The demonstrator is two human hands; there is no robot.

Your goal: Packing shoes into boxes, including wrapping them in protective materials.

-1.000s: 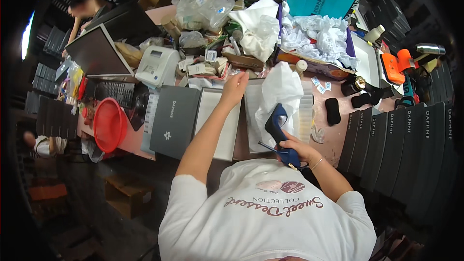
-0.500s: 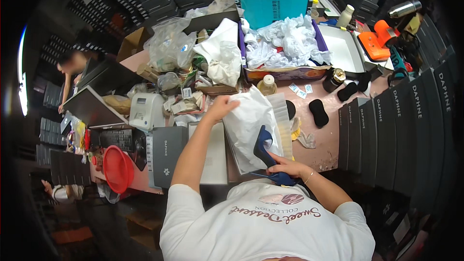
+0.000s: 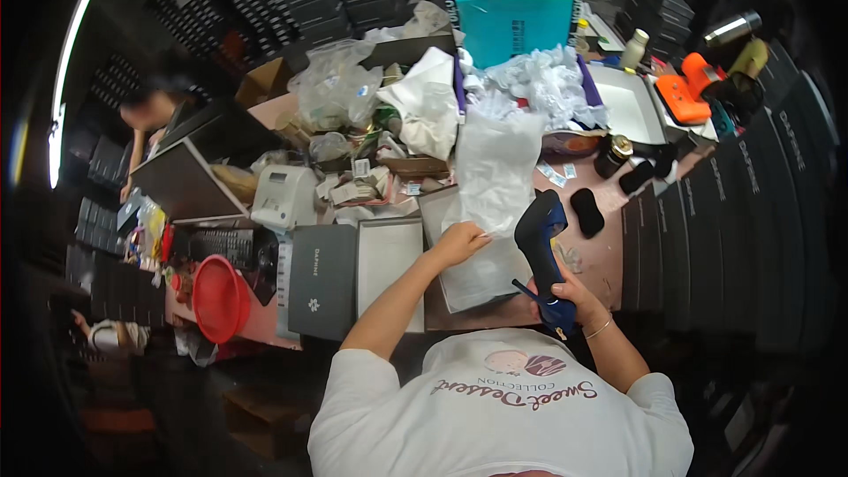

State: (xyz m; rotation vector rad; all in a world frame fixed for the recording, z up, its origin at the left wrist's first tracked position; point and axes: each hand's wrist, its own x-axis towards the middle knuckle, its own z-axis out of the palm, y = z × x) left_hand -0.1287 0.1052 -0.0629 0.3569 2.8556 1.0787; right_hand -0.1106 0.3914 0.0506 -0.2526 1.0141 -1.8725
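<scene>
My left hand (image 3: 461,245) pinches the near left edge of a thin white sheet of tissue paper (image 3: 501,159), which stretches away from me toward the purple-edged box. In my right hand (image 3: 579,299) is a dark blue high-heeled shoe (image 3: 537,234), gripped near its heel end. Its toe points away from me and its thin heel sticks out to the left. More pale wrapping (image 3: 486,281) lies flat below the tissue, close to the table's near edge. Left of my left forearm sits an open shoe box (image 3: 389,269) with a white inside, beside a dark grey lid (image 3: 318,287).
Stacked grey shoe boxes (image 3: 707,238) line the right side. Black insole-shaped pads (image 3: 586,214) and a dark jar (image 3: 614,155) lie to the right. A red basin (image 3: 221,299), keyboard (image 3: 216,249) and small white printer (image 3: 284,197) stand left. Crumpled paper (image 3: 530,79) fills the far box.
The tissue sheet has shifted away from me and now reaches the far box. My right hand has raised the shoe to the right. My left hand has come nearer and rightward.
</scene>
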